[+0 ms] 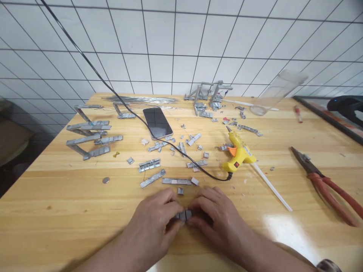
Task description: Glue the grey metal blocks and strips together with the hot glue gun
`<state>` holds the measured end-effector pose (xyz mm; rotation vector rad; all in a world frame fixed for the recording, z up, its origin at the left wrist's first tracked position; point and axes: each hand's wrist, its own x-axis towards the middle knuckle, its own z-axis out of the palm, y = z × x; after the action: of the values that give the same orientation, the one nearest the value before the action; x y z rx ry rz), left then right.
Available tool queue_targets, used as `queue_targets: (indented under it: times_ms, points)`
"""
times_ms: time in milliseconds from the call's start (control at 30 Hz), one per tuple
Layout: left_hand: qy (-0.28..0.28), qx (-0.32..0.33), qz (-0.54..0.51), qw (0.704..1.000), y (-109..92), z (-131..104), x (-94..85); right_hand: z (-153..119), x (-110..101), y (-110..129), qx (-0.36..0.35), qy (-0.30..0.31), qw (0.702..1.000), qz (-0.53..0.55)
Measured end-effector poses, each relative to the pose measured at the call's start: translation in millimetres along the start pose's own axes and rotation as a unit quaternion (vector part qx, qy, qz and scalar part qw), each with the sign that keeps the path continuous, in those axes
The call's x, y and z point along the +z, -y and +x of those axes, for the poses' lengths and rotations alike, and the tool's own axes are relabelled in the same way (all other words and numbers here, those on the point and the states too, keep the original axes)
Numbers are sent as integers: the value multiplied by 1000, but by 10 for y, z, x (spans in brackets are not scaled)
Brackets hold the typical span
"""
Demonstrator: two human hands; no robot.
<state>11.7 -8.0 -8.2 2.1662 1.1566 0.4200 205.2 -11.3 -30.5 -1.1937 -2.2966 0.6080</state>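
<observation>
The left hand and right hand are pinching a small grey piece in a fingertip grip at the near side of the surface, seemingly adjusting it; the next move is probably calling for steady, even pressure.

We count one left hand, one right hand, one phone, one glue gun, one cord, two white sticks, one pair of pliers and one clear container. Of metal frames, we make out perhaps six or seven, since some overlap.
</observation>
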Motion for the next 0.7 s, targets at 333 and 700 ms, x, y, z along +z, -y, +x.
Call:
queue_targets:
  times_ms: [333, 700]
  points:
    - [-5, 7, -1, 1000, 4, -8, 20, -6, 18, -13, -3, -1, 1000, -3]
    - [11, -1, 27, 1000, 5, -18, 3, 3, -167, -22, 10, 38, 998, 45]
